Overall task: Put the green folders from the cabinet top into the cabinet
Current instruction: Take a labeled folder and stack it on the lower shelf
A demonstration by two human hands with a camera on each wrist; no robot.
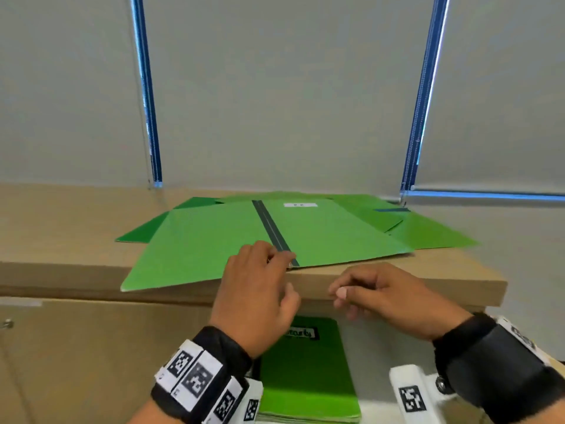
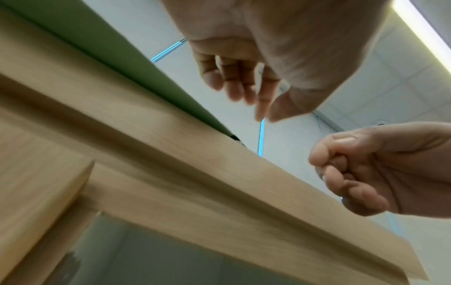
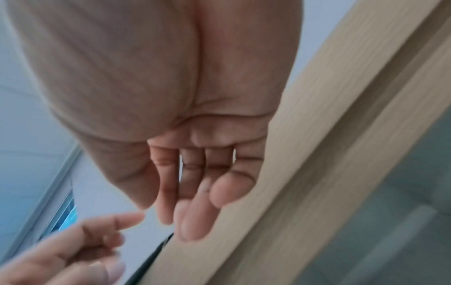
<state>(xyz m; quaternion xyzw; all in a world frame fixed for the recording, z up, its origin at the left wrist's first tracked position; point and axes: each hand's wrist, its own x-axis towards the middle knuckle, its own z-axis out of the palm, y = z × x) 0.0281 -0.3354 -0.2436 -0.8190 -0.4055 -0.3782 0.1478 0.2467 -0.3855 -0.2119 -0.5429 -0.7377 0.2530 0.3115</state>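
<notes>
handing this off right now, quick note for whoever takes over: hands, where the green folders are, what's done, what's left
Left hand: at the cabinet top's front edge, fingertips on the near edge of the top green folder by its dark spine strip; no firm grip visible.
Right hand: beside it in front of the edge, fingers loosely curled, holding nothing.
Folders: several lie fanned flat on the cabinet top; the top one overhangs the front edge.
Done: a stack of green folders already lies below, inside the cabinet.
Left: take the folders off the top and add them to the stack inside.
</notes>
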